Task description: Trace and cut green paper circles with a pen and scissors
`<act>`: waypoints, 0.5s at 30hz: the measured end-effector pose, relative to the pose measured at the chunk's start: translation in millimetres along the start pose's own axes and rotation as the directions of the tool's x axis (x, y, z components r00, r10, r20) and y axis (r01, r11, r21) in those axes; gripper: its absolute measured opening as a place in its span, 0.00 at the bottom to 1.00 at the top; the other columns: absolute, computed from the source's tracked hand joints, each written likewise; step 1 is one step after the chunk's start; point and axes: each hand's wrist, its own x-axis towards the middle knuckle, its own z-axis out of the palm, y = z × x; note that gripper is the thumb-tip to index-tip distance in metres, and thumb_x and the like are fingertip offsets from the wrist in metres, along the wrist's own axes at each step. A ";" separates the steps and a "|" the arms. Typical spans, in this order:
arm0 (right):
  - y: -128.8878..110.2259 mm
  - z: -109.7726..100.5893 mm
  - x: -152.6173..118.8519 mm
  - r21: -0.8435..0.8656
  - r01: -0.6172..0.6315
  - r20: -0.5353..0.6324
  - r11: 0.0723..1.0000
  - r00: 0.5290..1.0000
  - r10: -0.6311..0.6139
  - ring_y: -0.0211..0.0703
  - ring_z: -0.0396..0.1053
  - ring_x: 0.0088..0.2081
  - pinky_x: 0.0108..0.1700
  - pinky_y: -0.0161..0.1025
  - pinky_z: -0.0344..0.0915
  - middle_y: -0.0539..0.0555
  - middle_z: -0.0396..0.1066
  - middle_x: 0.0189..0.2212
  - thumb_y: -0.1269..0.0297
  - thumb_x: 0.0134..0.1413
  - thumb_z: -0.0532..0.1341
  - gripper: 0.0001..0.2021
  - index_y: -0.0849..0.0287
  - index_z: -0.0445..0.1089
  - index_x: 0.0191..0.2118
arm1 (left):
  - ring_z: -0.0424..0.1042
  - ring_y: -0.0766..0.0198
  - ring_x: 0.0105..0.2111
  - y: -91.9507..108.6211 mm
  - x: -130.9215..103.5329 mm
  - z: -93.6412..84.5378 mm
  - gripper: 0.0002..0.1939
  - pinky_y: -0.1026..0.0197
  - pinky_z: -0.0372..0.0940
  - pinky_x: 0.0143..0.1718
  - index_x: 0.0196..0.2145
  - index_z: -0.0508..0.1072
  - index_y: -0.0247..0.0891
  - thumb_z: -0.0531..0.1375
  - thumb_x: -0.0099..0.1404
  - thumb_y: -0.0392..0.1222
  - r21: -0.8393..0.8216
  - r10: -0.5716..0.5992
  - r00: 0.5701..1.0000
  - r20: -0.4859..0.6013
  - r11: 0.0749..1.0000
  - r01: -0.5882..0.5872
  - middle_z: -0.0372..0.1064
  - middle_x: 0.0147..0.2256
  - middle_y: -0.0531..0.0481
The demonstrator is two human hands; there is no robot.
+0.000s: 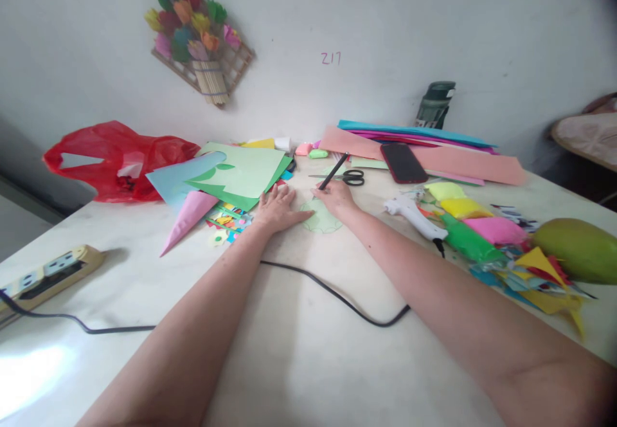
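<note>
A small pale green paper (322, 221) with a scalloped outline lies on the white table (308, 363). My right hand (336, 197) holds a black pen (333, 171) over the paper's upper edge, its top leaning to the right. At the paper's left edge my left hand (278, 209) lies flat, fingers spread, the thumb reaching onto the paper. Black-handled scissors (351, 177) lie just behind my right hand. Light green sheets (241, 170), a pink paper cone (187, 220) and small colored scraps (229, 221) are left of my left hand.
A black cable (332, 290) crosses the table under my forearms. A power strip (58, 269) and red bag (116, 163) are left. Right are a glue gun (415, 216), phone (403, 162), clay packets (491, 227) and a green rounded object (576, 250). A bottle (435, 105) stands behind.
</note>
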 end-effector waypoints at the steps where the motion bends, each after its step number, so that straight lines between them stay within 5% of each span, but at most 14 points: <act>1: 0.7 0.2 0.3 0.001 0.006 0.000 1.000 1.000 -0.006 0.43 0.72 0.37 0.42 0.37 0.67 0.54 0.75 0.33 0.63 0.44 0.63 0.06 0.59 0.74 0.27 | 0.29 0.53 0.63 0.1 -0.2 0.1 0.48 0.44 0.29 0.59 0.62 0.48 0.41 0.43 0.51 0.73 0.000 0.000 1.000 0.000 1.000 0.000 0.35 0.64 0.50; 8: 0.8 0.1 0.6 0.018 0.044 0.003 0.999 0.999 -0.044 0.44 0.72 0.37 0.42 0.37 0.66 0.54 0.75 0.31 0.65 0.44 0.63 0.05 0.60 0.74 0.26 | 0.29 0.53 0.63 1.8 -2.3 0.0 0.45 0.43 0.28 0.59 0.63 0.42 0.43 0.43 0.55 0.70 -0.009 -0.001 0.999 -0.035 1.000 0.001 0.37 0.63 0.52; 12: -1.6 -5.5 0.7 0.134 0.023 -0.068 0.991 0.998 -0.014 0.43 0.72 0.38 0.42 0.36 0.65 0.54 0.75 0.32 0.62 0.46 0.61 0.07 0.60 0.74 0.29 | 0.29 0.57 0.63 0.3 -4.1 -1.2 0.32 0.41 0.29 0.59 0.61 0.48 0.49 0.37 0.63 0.60 -0.050 -0.022 0.995 -0.100 0.999 0.017 0.41 0.62 0.58; 15: -7.1 -15.7 -0.6 0.117 -0.076 -0.119 0.990 0.989 0.090 0.44 0.72 0.37 0.40 0.37 0.65 0.54 0.75 0.30 0.57 0.47 0.60 0.11 0.59 0.74 0.30 | 0.31 0.57 0.63 -1.4 -6.5 -2.2 0.26 0.41 0.30 0.59 0.58 0.57 0.52 0.42 0.64 0.56 -0.074 -0.024 0.978 -0.207 0.997 0.008 0.44 0.61 0.61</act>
